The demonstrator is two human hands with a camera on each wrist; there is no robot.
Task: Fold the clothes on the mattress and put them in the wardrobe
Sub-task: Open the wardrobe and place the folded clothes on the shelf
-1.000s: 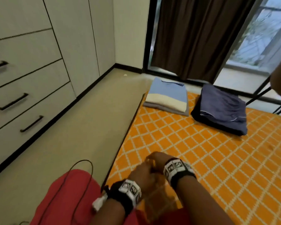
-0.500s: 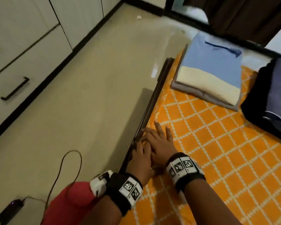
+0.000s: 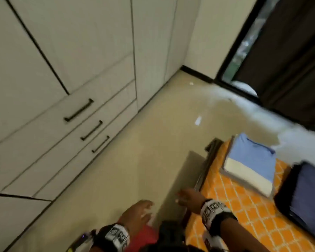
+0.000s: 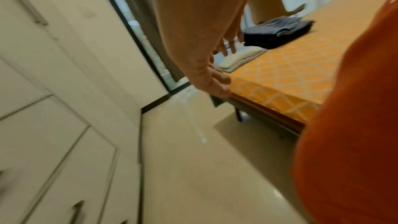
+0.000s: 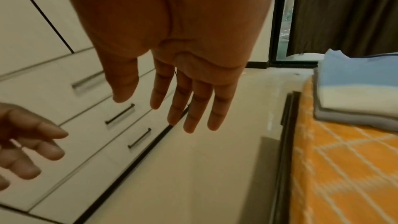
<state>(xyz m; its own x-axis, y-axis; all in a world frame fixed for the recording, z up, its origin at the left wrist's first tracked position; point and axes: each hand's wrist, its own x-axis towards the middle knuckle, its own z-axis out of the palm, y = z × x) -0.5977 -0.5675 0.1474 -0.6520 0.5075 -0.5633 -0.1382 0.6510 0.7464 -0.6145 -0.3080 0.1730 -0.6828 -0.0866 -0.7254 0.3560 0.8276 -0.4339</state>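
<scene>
Both hands hang over the floor point(image 3: 135, 160) beside the mattress point(image 3: 244, 206), and neither holds anything. The left hand point(image 3: 136, 213) floats out over the tiles with its fingers loosely spread and slack, well apart from the mattress edge. The right hand point(image 3: 189, 198) is just off the long edge of the mattress, its fingers point(image 5: 189, 108) straight and close together, pointing toward the wardrobe point(image 3: 71, 70); the head view is too blurred to tell whether the wrist touches the mattress edge. The folded clothes lie beyond the hands, toward the far end of the mattress. A light stack point(image 3: 251, 164), blue and cream on top with a grey layer beneath, sits at the corner nearest the wardrobe side, flush along the long edge that the right hand hovers by, and farther along it than that hand. A dark navy stack point(image 3: 307, 199) lies just beside it, farther in from that edge. The wardrobe stands across the floor, its doors shut, with three drawers carrying dark bar handles point(image 3: 78, 110).
</scene>
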